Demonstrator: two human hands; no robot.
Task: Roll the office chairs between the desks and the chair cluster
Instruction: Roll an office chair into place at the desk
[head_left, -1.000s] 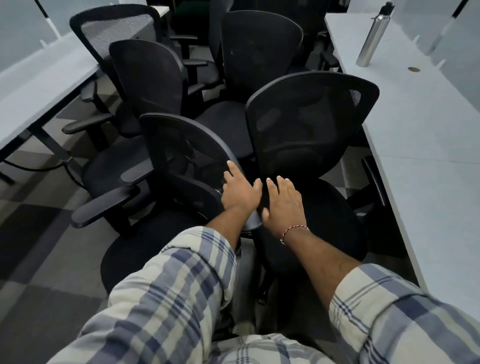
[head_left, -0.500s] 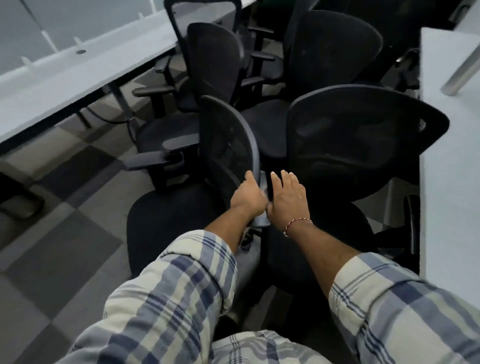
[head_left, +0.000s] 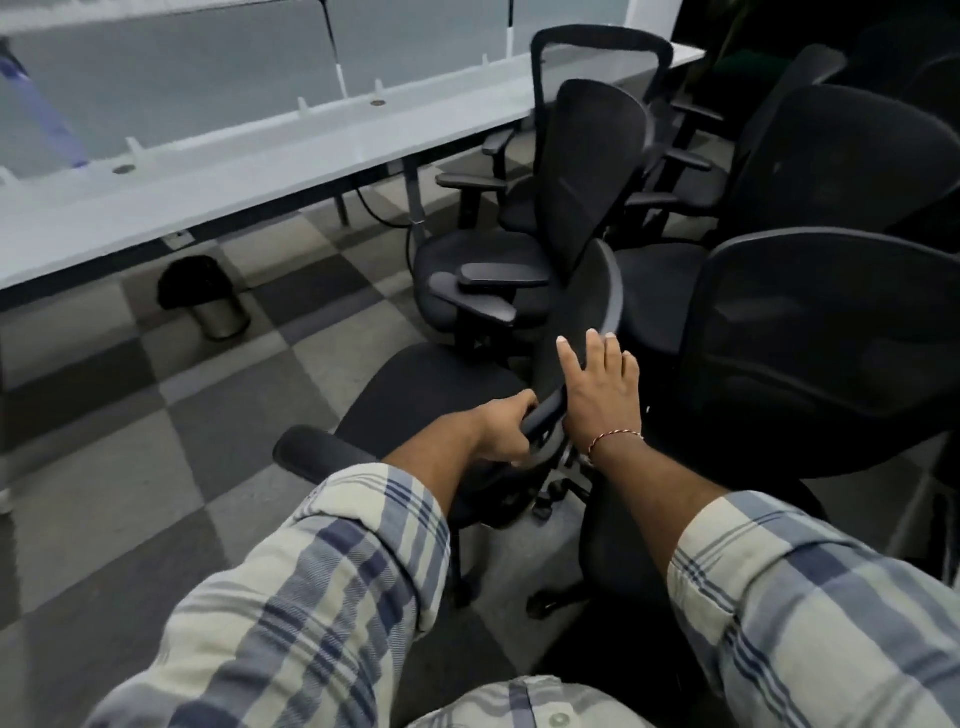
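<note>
Two hands work the near chair (head_left: 426, 400) at the edge of the cluster (head_left: 810, 171): your left hand (head_left: 504, 434) with fingers clamped on its backrest rim, your right hand (head_left: 602, 395) with fingers straight, pressing flat. Push low and evenly toward the tabletop (head_left: 260, 171).

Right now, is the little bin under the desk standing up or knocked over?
Standing up. The bin rests on its base on the checkered floor, with its black bag at the top.

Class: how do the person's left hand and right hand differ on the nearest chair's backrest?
The left hand curls round the edge of the backrest; the right hand lies flat on it, fingers straight. The right wrist wears a thread bracelet; the left wrist is bare. Both touch the same backrest.
</note>
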